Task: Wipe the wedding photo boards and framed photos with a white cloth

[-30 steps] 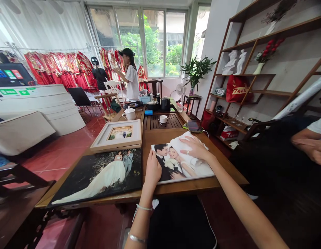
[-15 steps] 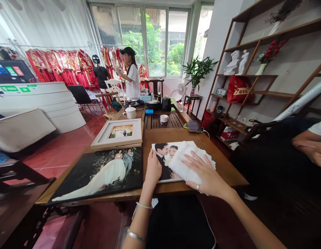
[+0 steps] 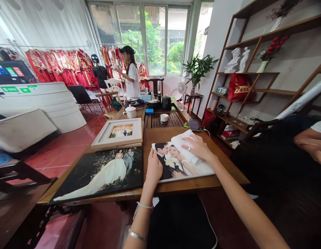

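A wedding photo panel (image 3: 173, 162) lies flat on the brown wooden table (image 3: 222, 173) in front of me. My left hand (image 3: 153, 167) grips its left edge, fingers upright along the side and thumb by the border. Over the panel's upper right part, my right hand (image 3: 198, 147) presses a bunched white cloth (image 3: 181, 139), its fingers bent over the fabric. To the left lies a larger dark wedding photo (image 3: 105, 173). Just beyond that one is a pale framed photo (image 3: 121, 131), resting on another frame.
Beyond the panel are a slatted tea tray (image 3: 173, 121) with a white cup (image 3: 164, 118), a lidded mug (image 3: 129, 111) and a phone (image 3: 194, 125) on a cable. A seated person's arm (image 3: 312, 143) shows at right. Another person (image 3: 131, 76) stands near the window.
My right hand has slid the cloth away from me, from the panel's lower right to its upper right, uncovering more of the picture. My left hand stays at the left edge.
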A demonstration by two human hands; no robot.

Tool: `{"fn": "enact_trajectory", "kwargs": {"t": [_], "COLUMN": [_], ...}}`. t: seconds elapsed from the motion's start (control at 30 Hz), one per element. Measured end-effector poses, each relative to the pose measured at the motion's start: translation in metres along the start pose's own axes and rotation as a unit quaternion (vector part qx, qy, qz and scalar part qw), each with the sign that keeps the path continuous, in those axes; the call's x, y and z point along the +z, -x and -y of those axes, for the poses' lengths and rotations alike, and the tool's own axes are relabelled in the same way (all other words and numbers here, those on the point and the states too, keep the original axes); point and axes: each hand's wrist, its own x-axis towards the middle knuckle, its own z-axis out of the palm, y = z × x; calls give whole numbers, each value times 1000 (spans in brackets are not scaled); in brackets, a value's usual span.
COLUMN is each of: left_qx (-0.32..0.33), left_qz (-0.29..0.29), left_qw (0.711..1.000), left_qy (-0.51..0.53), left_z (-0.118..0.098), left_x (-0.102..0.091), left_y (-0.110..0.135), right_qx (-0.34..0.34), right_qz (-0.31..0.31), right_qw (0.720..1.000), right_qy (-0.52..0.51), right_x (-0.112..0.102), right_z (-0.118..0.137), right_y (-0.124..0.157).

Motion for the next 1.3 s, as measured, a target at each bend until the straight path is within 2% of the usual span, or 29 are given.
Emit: {"fn": "enact_trajectory", "kwargs": {"t": [0.13,0.27,0.37,0.57,0.7,0.83,1.13,1.3], "left_qx": [0,-4,-5,2,7,17,3,5], "left_qz": [5,3,-4,-19,-11,-12,19,18], "left_qw": [1000,1000,1000,1000,1000,1000,1000,1000], "left_qy": [-8,-15,-7,3,-2,13,3,-12], "left_z": [-3,-4,-3,0,0,1,-7,-8], "left_x": [-2,-1,1,3,2,2,-7,-6], "left_y": [0,-1,-1,-1,-1,-1,-1,0], "right_qx": [29,-25,-86,-165,-164,-133,-51,-65], "right_qz": [4,-7,-3,3,6,22,45,41], "right_qw": [1000,1000,996,986,985,988,997,996], "right_qy": [-6,-1,9,23,60,73,48,54], "right_x": [3,1,-2,-5,-5,-6,-3,4], "right_z": [-2,-7,-9,-11,-7,-3,-2,5], "right_y": [-13,-4,20,88,110,96,14,-8]}}
